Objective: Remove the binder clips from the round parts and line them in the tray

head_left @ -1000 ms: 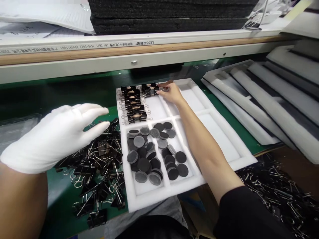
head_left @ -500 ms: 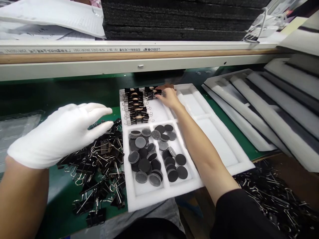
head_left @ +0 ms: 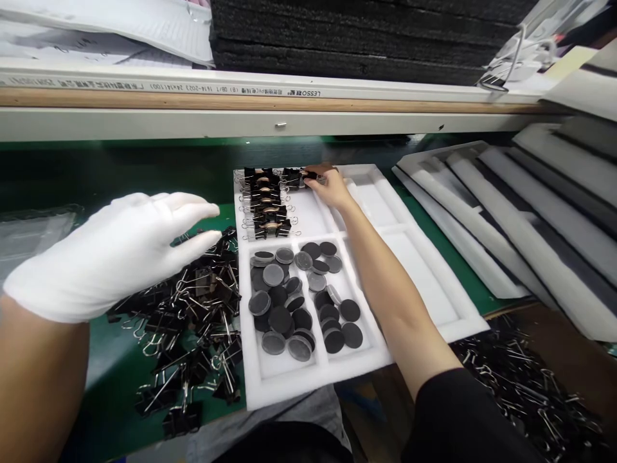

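Observation:
My right hand [head_left: 330,185], bare, is at the far end of the white foam tray [head_left: 277,384]. Its thumb and fingers pinch a black binder clip [head_left: 311,175], part of a clipped set beside the left column. That column is a row of clipped sets [head_left: 267,211], each with a pale edge between black binder clips. My left hand [head_left: 130,251], in a white glove, hovers over a heap of loose binder clips [head_left: 193,321]. Its thumb and fingers are apart with nothing between them. Round black and clear discs [head_left: 279,318] lie in the two near compartments.
Several foam sheets [head_left: 501,218] lean in a stack at the right. More binder clips [head_left: 525,379] are heaped below them at lower right. A white ledge [head_left: 279,122] runs across the back, with black foam blocks [head_left: 361,45] behind. Clear plastic [head_left: 38,238] lies at far left.
The view has shifted slightly. My right hand stays at the far end of the tray with its fingers on the clip. My left hand remains open above the heap.

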### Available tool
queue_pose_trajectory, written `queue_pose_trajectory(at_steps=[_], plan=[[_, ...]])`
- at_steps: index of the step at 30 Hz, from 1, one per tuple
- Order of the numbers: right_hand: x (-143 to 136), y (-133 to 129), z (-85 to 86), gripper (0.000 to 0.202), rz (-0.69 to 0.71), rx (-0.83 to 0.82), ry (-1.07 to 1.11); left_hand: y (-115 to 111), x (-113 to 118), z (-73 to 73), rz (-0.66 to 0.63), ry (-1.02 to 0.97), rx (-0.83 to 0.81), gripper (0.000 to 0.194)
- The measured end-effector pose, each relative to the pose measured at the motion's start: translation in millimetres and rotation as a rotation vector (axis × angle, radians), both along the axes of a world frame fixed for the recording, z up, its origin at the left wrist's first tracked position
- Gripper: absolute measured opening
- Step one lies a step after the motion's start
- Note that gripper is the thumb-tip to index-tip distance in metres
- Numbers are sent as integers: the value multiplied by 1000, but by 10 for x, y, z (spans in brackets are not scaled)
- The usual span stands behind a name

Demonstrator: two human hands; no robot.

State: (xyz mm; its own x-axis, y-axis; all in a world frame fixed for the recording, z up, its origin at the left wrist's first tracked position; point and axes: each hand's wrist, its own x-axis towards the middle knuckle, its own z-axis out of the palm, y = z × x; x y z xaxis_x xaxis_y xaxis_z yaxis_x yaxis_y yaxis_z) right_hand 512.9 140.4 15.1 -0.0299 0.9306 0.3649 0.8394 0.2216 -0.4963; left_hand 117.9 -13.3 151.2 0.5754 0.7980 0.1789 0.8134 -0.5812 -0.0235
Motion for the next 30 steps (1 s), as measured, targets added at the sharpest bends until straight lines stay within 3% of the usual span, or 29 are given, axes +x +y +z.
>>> queue_pose_trajectory(at_steps=[7,16,25,28,30], plan=[[-89,-136,145,40,-79,-77,-107,0,12,-8,6,-29,-50,56],[-59,-131,127,39,-39,-61,-141,-22,45,4,-26,87,40,61],[-131,-198,216,36,-60,-82,-183,-33,45,-37,-4,12,-51,55],[-124,-201,213,36,-58,-86,-158,-15,188,-12,19,-6,-28,51],[-114,-193,188,37,-39,-85,-128,91,417,16,33,-20,-5,51]])
